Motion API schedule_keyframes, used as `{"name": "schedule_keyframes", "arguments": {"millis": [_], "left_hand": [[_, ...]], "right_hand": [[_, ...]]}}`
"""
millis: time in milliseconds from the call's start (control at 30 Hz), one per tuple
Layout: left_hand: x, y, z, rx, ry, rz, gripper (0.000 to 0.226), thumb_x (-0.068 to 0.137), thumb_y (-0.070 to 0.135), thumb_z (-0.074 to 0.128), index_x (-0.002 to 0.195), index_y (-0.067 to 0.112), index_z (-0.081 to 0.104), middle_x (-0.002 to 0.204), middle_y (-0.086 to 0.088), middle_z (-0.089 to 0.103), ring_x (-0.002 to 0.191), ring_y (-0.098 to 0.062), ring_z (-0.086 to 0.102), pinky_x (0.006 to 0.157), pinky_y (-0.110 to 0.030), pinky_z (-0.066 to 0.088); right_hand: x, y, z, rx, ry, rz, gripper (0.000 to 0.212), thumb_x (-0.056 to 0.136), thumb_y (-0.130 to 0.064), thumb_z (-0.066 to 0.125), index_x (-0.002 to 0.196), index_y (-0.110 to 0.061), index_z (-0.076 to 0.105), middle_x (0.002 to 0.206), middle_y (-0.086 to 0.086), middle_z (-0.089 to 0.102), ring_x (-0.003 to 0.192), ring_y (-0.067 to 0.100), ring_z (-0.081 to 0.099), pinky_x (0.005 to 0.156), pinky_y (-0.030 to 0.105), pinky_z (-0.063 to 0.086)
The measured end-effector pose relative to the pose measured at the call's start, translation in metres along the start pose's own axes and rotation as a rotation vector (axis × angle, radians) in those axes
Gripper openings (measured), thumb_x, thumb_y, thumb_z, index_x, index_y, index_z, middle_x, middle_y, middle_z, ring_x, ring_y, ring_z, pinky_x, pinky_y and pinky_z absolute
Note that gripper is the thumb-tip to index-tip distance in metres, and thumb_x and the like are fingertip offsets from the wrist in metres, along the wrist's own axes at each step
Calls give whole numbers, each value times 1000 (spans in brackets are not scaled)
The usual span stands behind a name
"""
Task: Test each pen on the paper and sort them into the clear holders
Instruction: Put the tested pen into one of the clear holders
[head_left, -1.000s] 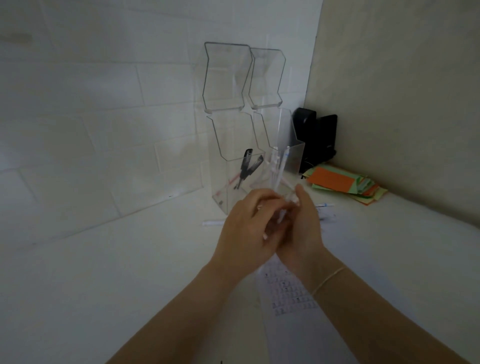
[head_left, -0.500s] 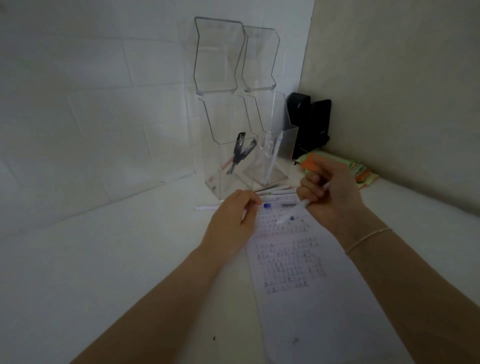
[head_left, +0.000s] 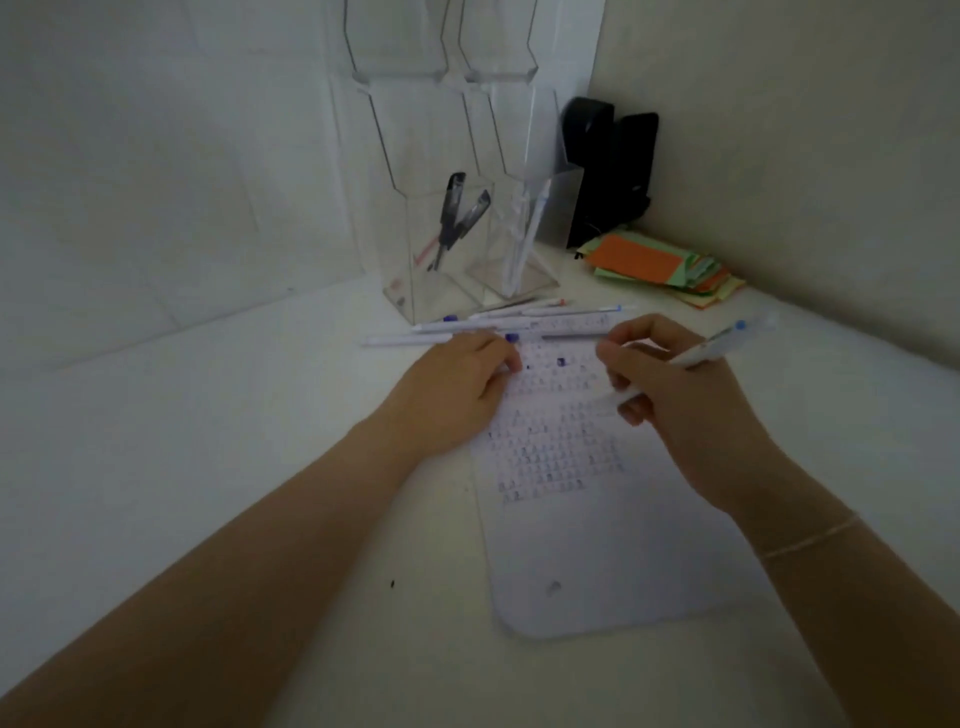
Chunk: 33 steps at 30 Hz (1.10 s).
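Pen (head_left: 696, 357) pinched between right hand's (head_left: 691, 410) fingers (head_left: 621, 364)

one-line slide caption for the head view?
Right hand holds a white pen over the marked paper; left hand steadies its edge, in front of the clear holders.

Both forearms reach in from the bottom corners; the left hand (head_left: 457, 384) lies palm-down with fingers curled, the right hand (head_left: 675, 384) curled in a writing grip.
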<state>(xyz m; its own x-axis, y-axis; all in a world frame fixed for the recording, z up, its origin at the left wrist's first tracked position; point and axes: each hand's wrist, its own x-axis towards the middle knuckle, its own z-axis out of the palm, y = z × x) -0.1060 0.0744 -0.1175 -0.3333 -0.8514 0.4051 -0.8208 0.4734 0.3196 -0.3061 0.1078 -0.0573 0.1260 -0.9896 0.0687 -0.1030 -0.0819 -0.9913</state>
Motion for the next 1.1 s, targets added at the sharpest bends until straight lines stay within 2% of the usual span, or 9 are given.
{"name": "schedule_keyframes", "arguments": {"millis": [67,133,233,333,400,500,700,967,1100], "left_hand": [[0,1,0,29,-16,-5,18,95,23,49,107,14,60,112,-2,59,98,-18,53,73,-17,28],[1,2,0,41,-20,-8,22,94,32,51,108,16,58,114,-2,57,100,-18,52,76,-20,31],[1,2,1,71,-49,-13,34,91,46,52,110,19,56,117,0,55,104,-16,49,82,-26,34],[3,1,2,81,-55,-12,42,87,54,51,111,20,55,119,1,53,106,-16,48,84,-27,35],[3,-1,3,84,-52,-15,45,86,56,51,112,21,55,120,1,52,106,-16,48,83,-27,34],[3,-1,3,81,-48,-19,45,85,58,51,112,22,55,121,2,51,105,-13,47,81,-24,32],[2,0,1,77,-55,-31,45,85,58,50,113,23,54,121,3,51,104,-12,47,78,-23,30],[2,1,0,72,-63,-37,44,86,57,50,113,22,53,120,2,50,102,-11,46,76,-23,29],[2,2,0,75,-76,-44,45,85,58,49,114,23,53,121,3,50,104,-12,47,75,-24,29]], "right_hand": [[-4,12,4,88,-7,80,14,92,-15,55,83,-7,62,68,9,62,58,22,58,54,28,51],[-9,22,5,142,-38,129,14,88,-13,60,78,-4,60,71,12,65,65,25,66,64,33,58],[-13,32,5,17,-24,67,22,80,-11,70,65,-6,55,58,7,62,54,17,60,55,26,51],[-15,37,6,-66,79,12,33,85,-15,65,57,-3,54,51,11,59,41,15,50,44,23,40],[-16,40,8,-176,175,-34,34,85,-11,63,57,6,53,44,12,57,32,11,46,38,18,36],[-17,42,11,-282,253,-57,31,81,-6,63,59,12,50,48,20,58,27,5,44,34,14,33],[-16,42,11,-330,268,-38,26,78,-2,61,64,18,51,47,20,57,25,5,44,33,12,31],[-17,41,13,-443,280,-96,25,76,0,58,63,19,48,58,35,55,34,10,47,33,10,28],[-17,42,13,-428,266,-82,26,76,1,59,63,19,47,51,30,52,29,5,45,33,12,29]]}}
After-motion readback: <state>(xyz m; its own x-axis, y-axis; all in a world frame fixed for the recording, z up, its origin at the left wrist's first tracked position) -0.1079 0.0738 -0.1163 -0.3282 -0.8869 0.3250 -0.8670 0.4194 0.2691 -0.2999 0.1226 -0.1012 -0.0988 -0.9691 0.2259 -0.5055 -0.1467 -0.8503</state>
